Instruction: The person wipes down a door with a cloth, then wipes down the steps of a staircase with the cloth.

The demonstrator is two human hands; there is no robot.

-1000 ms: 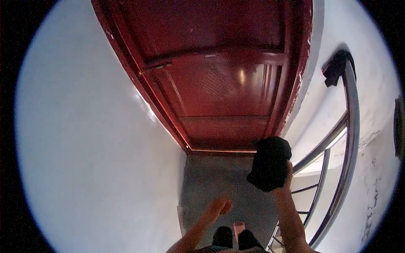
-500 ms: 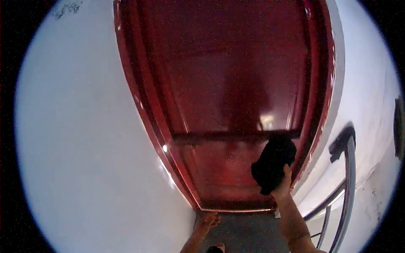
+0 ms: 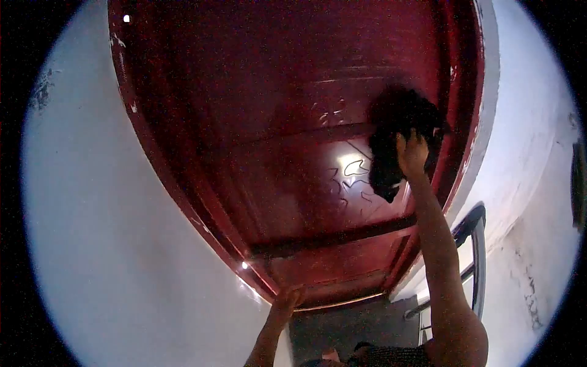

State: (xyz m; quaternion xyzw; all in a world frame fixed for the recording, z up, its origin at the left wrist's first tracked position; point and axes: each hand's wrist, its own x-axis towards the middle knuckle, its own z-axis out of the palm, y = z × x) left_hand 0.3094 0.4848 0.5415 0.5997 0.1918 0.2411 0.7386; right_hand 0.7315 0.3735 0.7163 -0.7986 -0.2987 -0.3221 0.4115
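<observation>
A dark red panelled door (image 3: 263, 183) with glossy carved lines fills the middle of the view. My right hand (image 3: 413, 154) is raised in front of the door's right side, its fingers wrapped on a bunched black cloth (image 3: 391, 131) that appears to lie against the panel. Low down near the door's lower left edge is my left hand (image 3: 290, 298), with its fingers curled together. Whether it holds something is too dark to make out.
A metal stair railing (image 3: 479, 269) stands at the lower right, with a dark cloth (image 3: 469, 225) over its top end. A white wall (image 3: 110, 214) runs along the left. Grey floor (image 3: 342, 330) shows below the door.
My right hand has moved up with the black cloth, onto the door's middle part. My left hand has risen slightly. The view has tilted upward and come closer to the door.
</observation>
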